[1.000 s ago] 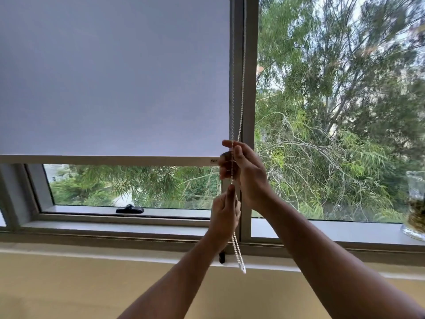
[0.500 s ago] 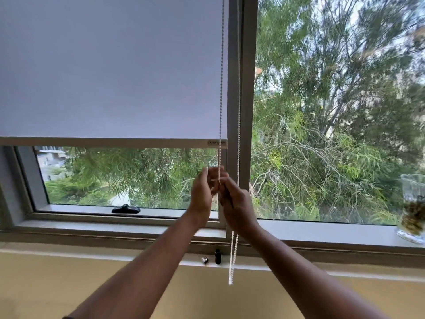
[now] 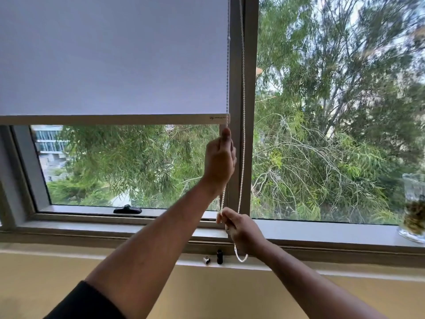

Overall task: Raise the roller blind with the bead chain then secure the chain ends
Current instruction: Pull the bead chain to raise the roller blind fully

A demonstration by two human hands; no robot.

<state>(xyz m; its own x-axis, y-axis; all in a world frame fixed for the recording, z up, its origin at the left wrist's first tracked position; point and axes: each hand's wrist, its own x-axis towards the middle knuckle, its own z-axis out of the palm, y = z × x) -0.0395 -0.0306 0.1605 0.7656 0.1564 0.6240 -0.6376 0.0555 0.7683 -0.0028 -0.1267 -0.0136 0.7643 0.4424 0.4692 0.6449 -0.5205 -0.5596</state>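
Note:
A pale grey roller blind covers the upper part of the left window pane; its bottom bar hangs level a little above the middle of the pane. A white bead chain hangs in two strands along the centre mullion and loops just above the sill. My left hand is raised just below the bar's right end, fingers closed on the left strand. My right hand is lower, near the sill, closed on the same strand. The right strand hangs free.
A black window latch sits on the lower frame of the left pane. On the sill ledge stand a small black cylinder and a small metal piece. A glass vase stands on the sill at far right.
The blind's bottom bar has risen. My hands, together half a second ago, have parted: left hand up to the bar's end, right hand down toward the sill.

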